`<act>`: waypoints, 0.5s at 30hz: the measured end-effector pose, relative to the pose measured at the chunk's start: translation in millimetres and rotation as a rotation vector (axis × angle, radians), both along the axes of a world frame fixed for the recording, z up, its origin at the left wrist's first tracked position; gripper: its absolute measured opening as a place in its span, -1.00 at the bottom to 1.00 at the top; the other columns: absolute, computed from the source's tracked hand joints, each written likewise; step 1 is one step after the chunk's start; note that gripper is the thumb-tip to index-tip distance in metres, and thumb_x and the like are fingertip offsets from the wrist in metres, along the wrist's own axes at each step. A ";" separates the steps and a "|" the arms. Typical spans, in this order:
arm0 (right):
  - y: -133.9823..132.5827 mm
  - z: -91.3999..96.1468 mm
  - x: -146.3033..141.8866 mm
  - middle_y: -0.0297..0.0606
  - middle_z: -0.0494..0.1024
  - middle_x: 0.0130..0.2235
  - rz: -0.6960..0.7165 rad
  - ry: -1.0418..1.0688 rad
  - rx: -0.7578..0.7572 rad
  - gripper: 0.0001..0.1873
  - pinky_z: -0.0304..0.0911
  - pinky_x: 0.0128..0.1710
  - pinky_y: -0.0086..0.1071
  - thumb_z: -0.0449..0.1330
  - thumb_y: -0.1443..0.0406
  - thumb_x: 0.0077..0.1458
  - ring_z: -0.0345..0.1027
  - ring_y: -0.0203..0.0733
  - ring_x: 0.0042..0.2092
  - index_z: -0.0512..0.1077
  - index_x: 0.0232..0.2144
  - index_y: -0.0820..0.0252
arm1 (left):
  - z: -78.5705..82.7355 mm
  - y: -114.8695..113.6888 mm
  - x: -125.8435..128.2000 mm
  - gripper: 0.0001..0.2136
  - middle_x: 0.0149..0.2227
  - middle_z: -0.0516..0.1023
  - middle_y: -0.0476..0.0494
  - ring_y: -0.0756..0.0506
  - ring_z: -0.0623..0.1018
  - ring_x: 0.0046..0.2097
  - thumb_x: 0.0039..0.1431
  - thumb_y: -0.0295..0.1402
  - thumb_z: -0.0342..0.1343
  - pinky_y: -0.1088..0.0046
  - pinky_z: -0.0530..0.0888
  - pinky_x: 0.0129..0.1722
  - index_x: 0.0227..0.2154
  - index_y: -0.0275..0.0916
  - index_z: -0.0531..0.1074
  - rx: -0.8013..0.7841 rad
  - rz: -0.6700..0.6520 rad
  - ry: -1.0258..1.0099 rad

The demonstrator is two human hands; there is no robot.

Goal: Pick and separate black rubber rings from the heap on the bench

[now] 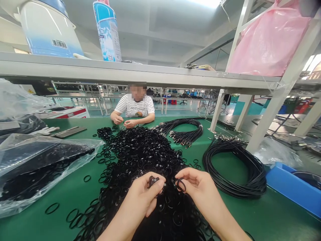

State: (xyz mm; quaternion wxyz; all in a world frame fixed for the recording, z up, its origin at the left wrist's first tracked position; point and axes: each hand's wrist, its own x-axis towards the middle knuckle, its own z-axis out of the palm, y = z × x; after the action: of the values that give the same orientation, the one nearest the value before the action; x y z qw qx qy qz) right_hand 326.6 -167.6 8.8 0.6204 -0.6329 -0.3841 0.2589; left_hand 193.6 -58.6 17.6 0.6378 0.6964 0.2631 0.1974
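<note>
"masterpiece"-like print on co-worker's striped shirt (136, 107)

The green worktop (250, 217) carries a big heap of black rings (140, 157) in the middle. On the left lies a clear plastic bag (37, 167) with more rings. On the right lie two coiled bundles of black cable (235, 167), and a blue tray (293, 189) at the edge.
</note>
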 end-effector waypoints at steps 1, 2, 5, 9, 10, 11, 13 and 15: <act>0.3 0.5 0.0 -0.36 0.49 -0.47 0.022 0.007 -0.005 -0.91 0.26 -0.38 -0.43 0.14 0.38 0.00 0.35 -0.28 -0.41 0.46 -0.41 0.21 | 1.0 -0.1 -0.2 -0.74 -0.56 0.24 0.13 0.24 0.09 -0.73 0.13 -0.17 0.07 0.64 -0.11 -0.72 -0.43 -0.31 0.37 0.004 -0.009 0.003; 0.5 1.0 -0.7 -0.36 0.49 -0.48 0.039 0.012 -0.008 -0.91 0.26 -0.39 -0.44 0.14 0.38 0.01 0.36 -0.28 -0.41 0.46 -0.40 0.21 | 1.7 -0.2 -0.4 -0.73 -0.60 0.20 0.16 0.23 0.08 -0.73 0.13 -0.16 0.08 0.64 -0.10 -0.73 -0.45 -0.31 0.37 0.008 -0.022 0.009; 0.4 2.5 -5.3 -0.36 0.48 -0.51 0.068 0.027 -0.009 -0.93 0.24 -0.42 -0.45 0.18 0.36 0.00 0.35 -0.29 -0.44 0.46 -0.41 0.24 | 2.4 -1.4 -0.8 -0.73 -0.64 0.17 0.18 0.20 0.09 -0.73 0.10 -0.14 0.11 0.65 -0.08 -0.74 -0.32 -0.27 0.39 0.011 -0.047 0.017; -0.6 2.5 -8.6 -0.35 0.46 -0.52 0.113 0.071 -0.026 -0.91 0.21 -0.44 -0.46 0.20 0.31 0.02 0.35 -0.31 -0.45 0.44 -0.41 0.25 | 2.3 -2.9 -0.8 -0.72 -0.68 0.16 0.19 0.17 0.05 -0.74 0.11 -0.12 0.09 0.65 -0.06 -0.76 -0.26 -0.25 0.38 0.021 -0.089 0.035; -0.5 1.8 -8.4 -0.35 0.46 -0.52 0.113 0.079 -0.029 -0.90 0.20 -0.45 -0.46 0.20 0.30 0.02 0.35 -0.30 -0.45 0.43 -0.42 0.25 | 2.2 -3.1 -0.6 -0.73 -0.70 0.14 0.20 0.17 0.05 -0.73 0.11 -0.13 0.09 0.65 -0.06 -0.76 -0.32 -0.26 0.38 0.021 -0.091 0.048; -0.3 1.0 -7.8 -0.35 0.45 -0.52 0.107 0.083 -0.028 -0.90 0.19 -0.46 -0.46 0.19 0.29 0.02 0.34 -0.30 -0.46 0.42 -0.43 0.25 | 1.9 -3.2 -0.5 -0.75 -0.70 0.12 0.20 0.18 0.04 -0.73 0.11 -0.14 0.08 0.65 -0.07 -0.76 -0.37 -0.26 0.38 0.017 -0.084 0.057; 0.4 -0.8 -6.3 -0.37 0.42 -0.54 0.091 0.089 -0.022 -0.89 0.16 -0.48 -0.47 0.18 0.29 0.03 0.30 -0.31 -0.46 0.40 -0.46 0.24 | 0.9 -3.1 -0.1 -0.77 -0.67 0.12 0.20 0.18 0.05 -0.72 0.13 -0.17 0.07 0.65 -0.07 -0.75 -0.41 -0.26 0.36 -0.001 -0.063 0.057; 0.6 -2.1 -5.2 -0.39 0.40 -0.53 0.086 0.110 -0.019 -0.90 0.14 -0.47 -0.48 0.18 0.30 0.02 0.25 -0.34 -0.46 0.37 -0.48 0.23 | -0.4 -2.9 0.2 -0.77 -0.66 0.10 0.21 0.19 0.05 -0.72 0.15 -0.18 0.05 0.64 -0.07 -0.73 -0.43 -0.26 0.33 -0.015 -0.066 0.053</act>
State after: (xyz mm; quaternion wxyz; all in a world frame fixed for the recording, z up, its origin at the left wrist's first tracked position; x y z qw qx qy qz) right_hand 321.5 -167.0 6.7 0.6231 -0.6064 -0.3736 0.3233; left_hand 193.8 -61.5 17.2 0.6422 0.7048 0.2580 0.1556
